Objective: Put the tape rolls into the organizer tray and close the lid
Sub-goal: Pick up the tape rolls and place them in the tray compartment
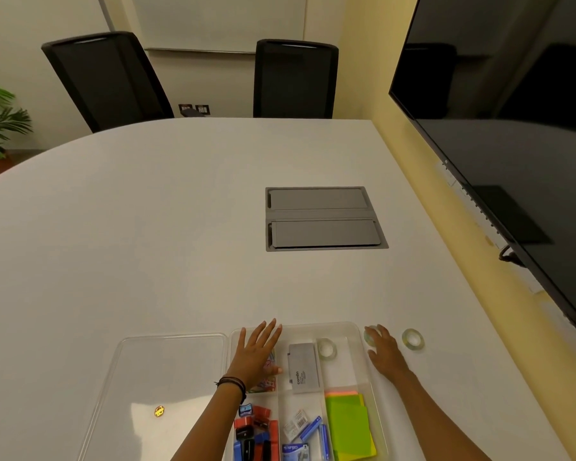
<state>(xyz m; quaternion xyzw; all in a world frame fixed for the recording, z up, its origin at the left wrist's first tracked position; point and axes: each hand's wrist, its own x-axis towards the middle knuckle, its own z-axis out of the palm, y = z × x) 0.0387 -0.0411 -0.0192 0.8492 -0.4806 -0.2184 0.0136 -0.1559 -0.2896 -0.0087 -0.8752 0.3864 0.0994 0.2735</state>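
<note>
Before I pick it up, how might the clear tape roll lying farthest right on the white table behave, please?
The clear tape roll looks small and hollow, so probably light. It lies flat on the white table, so it should stay put; tipped onto its edge, it could roll. Its glossy surface may be slippery.

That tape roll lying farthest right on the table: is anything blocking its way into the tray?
Nothing fixed. The tape roll lies on bare table, the tray is open, its lid set aside left. Only the right hand, on another roll, lies between.
</note>
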